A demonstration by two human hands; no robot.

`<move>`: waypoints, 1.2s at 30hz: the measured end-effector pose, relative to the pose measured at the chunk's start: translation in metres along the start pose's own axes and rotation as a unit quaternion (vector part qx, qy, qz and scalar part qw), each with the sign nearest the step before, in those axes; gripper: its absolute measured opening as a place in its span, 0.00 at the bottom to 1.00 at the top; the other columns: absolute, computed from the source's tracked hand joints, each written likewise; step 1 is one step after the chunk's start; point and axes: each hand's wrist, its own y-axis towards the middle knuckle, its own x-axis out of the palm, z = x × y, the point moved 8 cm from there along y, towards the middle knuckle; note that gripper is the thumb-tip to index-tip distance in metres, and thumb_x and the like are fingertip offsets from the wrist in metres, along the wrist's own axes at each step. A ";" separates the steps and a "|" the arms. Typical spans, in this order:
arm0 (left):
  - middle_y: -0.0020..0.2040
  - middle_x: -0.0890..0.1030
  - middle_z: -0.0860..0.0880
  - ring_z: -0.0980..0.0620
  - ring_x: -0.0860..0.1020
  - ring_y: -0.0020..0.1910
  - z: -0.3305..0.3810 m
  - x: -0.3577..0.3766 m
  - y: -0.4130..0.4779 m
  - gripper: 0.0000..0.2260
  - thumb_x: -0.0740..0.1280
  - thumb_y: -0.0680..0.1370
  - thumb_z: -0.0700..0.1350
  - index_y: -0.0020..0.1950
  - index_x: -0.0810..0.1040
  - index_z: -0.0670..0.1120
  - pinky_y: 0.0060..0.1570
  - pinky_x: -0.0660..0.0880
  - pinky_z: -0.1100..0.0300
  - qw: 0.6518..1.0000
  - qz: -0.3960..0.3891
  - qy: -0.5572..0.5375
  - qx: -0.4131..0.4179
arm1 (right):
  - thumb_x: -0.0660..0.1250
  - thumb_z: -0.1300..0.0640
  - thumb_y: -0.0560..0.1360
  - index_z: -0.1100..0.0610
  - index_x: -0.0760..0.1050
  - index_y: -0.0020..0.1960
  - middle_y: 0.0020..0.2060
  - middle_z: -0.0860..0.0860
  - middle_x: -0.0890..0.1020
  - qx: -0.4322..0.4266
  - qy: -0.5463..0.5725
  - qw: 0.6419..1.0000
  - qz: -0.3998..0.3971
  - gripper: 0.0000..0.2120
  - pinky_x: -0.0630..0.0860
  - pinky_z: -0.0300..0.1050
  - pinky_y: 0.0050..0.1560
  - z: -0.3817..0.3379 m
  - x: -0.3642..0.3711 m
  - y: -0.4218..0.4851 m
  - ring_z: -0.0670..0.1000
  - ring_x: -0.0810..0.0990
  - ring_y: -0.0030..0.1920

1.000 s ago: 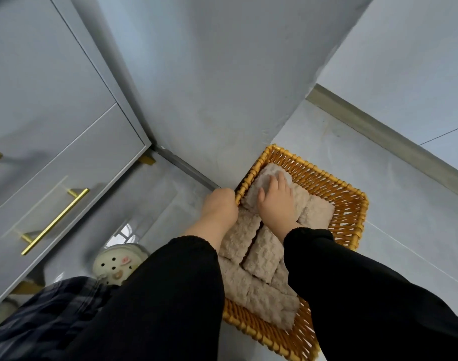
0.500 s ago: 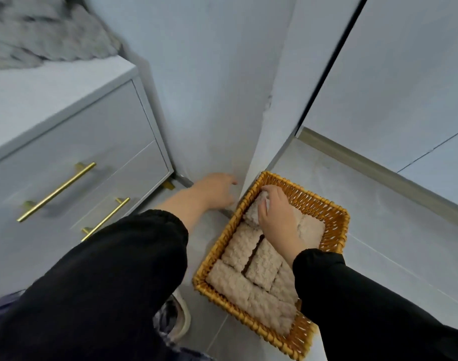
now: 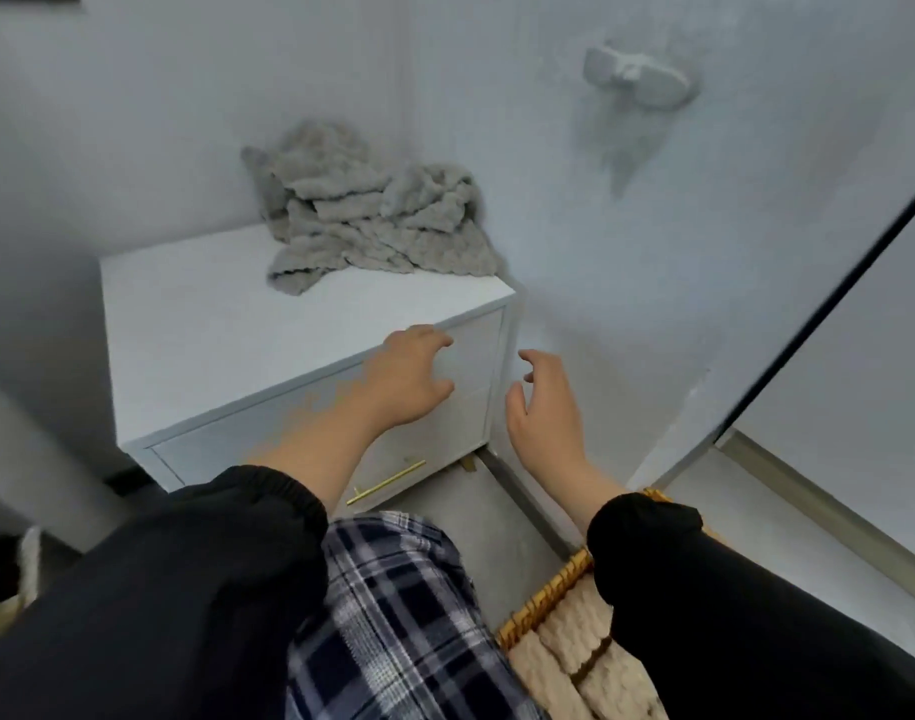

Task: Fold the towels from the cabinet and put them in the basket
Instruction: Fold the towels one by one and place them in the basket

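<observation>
Head view: a heap of crumpled grey waffle-textured towels (image 3: 372,210) is seen upper centre of the frame, piled at the back right corner of the white box-shaped cabinet (image 3: 195,335), against the wall. At mid-frame 2 hands are raised side by side and apart. The left hand (image 3: 403,376) is held in front of the cabinet's top front edge, fingers spread and loosely bent, nothing gripped; whether it touches the edge cannot be told. The right hand (image 3: 543,407) is held just right of the cabinet's corner, fingers loosely curved, empty as well. A thin gold bar handle (image 3: 385,482) is shown on the lower drawer front, below the left wrist. At lower right, the orange woven wicker basket (image 3: 543,610) is partly covered by the right black sleeve (image 3: 730,615), with folded beige towels (image 3: 574,652) lying inside it.
</observation>
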 end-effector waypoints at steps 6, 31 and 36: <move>0.77 0.58 0.45 0.47 0.54 0.76 -0.088 -0.056 -0.029 0.26 0.63 0.79 0.44 0.76 0.61 0.46 0.72 0.53 0.57 0.982 0.141 -0.063 -0.107 | 0.57 0.58 0.80 0.57 0.59 0.73 0.69 0.53 0.66 0.034 0.109 0.993 -0.039 0.23 0.66 0.50 0.69 -0.081 0.052 0.042 0.51 0.66 0.68; 0.79 0.42 0.49 0.43 0.38 0.77 -0.221 -0.053 -0.009 0.24 0.46 0.83 0.55 0.78 0.47 0.55 0.73 0.42 0.40 0.967 0.026 0.088 -0.239 | 0.49 0.50 0.82 0.55 0.49 0.78 0.76 0.50 0.60 -0.155 -0.238 0.936 -0.206 0.26 0.41 0.62 0.74 -0.168 0.231 0.137 0.53 0.52 0.76; 0.79 0.47 0.48 0.45 0.42 0.77 -0.232 -0.060 -0.012 0.24 0.52 0.83 0.51 0.78 0.52 0.51 0.74 0.44 0.44 0.965 0.040 0.028 -0.256 | 0.52 0.52 0.81 0.55 0.71 0.67 0.64 0.51 0.73 -0.190 -0.252 0.928 -0.195 0.18 0.47 0.62 0.73 -0.179 0.217 0.124 0.54 0.67 0.66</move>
